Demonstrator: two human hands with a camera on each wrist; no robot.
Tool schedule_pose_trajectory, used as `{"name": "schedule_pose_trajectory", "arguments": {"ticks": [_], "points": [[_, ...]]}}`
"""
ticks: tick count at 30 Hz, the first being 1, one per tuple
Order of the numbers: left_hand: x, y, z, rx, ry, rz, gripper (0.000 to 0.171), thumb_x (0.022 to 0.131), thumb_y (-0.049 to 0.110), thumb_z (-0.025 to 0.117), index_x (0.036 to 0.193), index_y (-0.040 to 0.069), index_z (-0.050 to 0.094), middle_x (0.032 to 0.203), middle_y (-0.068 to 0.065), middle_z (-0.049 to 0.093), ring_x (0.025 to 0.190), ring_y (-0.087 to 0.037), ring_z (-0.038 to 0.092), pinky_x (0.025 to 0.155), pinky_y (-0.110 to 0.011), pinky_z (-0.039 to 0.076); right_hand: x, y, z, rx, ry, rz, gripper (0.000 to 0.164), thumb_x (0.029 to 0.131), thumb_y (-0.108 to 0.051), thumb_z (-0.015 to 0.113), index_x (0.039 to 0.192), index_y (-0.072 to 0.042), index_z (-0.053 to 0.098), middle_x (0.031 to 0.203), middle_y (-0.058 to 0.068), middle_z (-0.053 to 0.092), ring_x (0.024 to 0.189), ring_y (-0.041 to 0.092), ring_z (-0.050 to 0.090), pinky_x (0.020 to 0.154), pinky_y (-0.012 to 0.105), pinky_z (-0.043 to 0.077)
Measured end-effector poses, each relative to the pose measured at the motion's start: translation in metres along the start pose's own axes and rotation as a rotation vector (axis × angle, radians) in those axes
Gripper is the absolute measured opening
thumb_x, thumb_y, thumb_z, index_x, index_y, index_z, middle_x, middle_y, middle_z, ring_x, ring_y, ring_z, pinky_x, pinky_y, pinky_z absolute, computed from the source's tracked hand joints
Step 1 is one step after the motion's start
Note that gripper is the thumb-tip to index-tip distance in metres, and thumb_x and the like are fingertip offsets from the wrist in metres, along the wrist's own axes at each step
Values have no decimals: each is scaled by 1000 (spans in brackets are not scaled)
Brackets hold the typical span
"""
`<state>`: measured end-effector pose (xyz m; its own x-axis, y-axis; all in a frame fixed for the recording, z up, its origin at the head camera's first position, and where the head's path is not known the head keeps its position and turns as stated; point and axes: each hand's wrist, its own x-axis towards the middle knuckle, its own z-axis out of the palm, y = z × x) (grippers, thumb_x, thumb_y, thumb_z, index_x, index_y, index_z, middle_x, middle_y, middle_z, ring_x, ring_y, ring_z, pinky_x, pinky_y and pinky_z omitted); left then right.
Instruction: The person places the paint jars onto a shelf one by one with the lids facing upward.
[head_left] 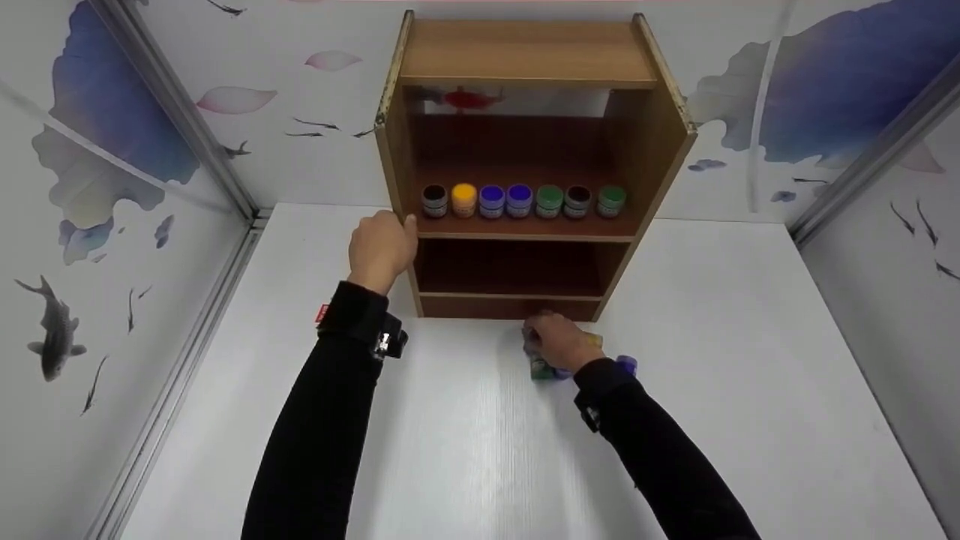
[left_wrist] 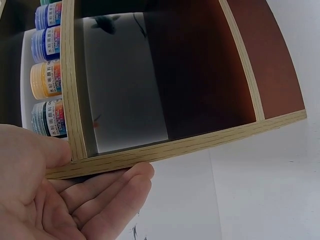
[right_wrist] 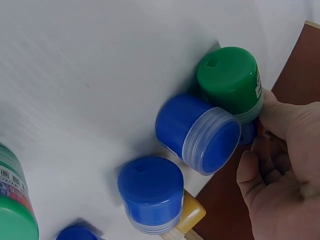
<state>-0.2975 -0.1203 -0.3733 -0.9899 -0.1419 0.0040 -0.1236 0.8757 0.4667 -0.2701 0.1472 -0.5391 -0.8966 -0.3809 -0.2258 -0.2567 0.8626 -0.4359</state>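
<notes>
A small wooden shelf unit (head_left: 525, 56) stands in front of me. My left hand (head_left: 381, 249) grips its left side panel (left_wrist: 135, 159), with the thumb inside and the fingers along the outer face. Low by the unit's front base, my right hand (head_left: 561, 341) has its thumb and curled fingers about a blue paint jar (right_wrist: 248, 133), mostly hidden behind a green paint jar (right_wrist: 230, 80). Two more blue jars lie beside these, one tilted (right_wrist: 182, 125) and one nearer the camera (right_wrist: 151, 187). A yellow jar (right_wrist: 191, 212) shows partly behind them.
On the middle shelf board stands a row of several paint jars (head_left: 491, 202) with black, yellow, blue and green lids. Another green jar (right_wrist: 15, 200) lies on the white table (head_left: 465, 450). Patterned white walls (head_left: 300, 97) enclose the back and sides.
</notes>
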Motion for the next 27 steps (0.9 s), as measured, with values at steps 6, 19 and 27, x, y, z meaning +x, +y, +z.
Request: {"name": "schedule_pose_trajectory", "arguments": {"ticks": [6, 19, 27], "points": [[0, 0, 1, -1, -1, -3, 48, 104, 34, 40, 96, -5, 67, 93, -21, 69, 80, -30, 67, 64, -37, 50, -2, 3, -3, 9, 18, -44, 26, 98, -14, 59, 122, -7, 64, 114, 12, 61, 104, 26, 60, 94, 43, 51], [0, -1, 0, -7, -8, -3, 50, 104, 34, 39, 100, -7, 67, 95, -21, 70, 82, -32, 68, 63, -36, 50, -3, 4, -10, 39, -21, 65, 31, 97, -16, 59, 128, -14, 63, 119, 14, 59, 103, 26, 57, 94, 52, 50], [0, 0, 0, -8, -10, -7, 49, 104, 35, 39, 98, -5, 67, 92, -19, 69, 79, -30, 66, 61, -35, 48, -3, 3, -10, 44, -20, 119, 31, 97, -15, 59, 128, -14, 62, 120, 11, 65, 106, 26, 61, 93, 52, 51]]}}
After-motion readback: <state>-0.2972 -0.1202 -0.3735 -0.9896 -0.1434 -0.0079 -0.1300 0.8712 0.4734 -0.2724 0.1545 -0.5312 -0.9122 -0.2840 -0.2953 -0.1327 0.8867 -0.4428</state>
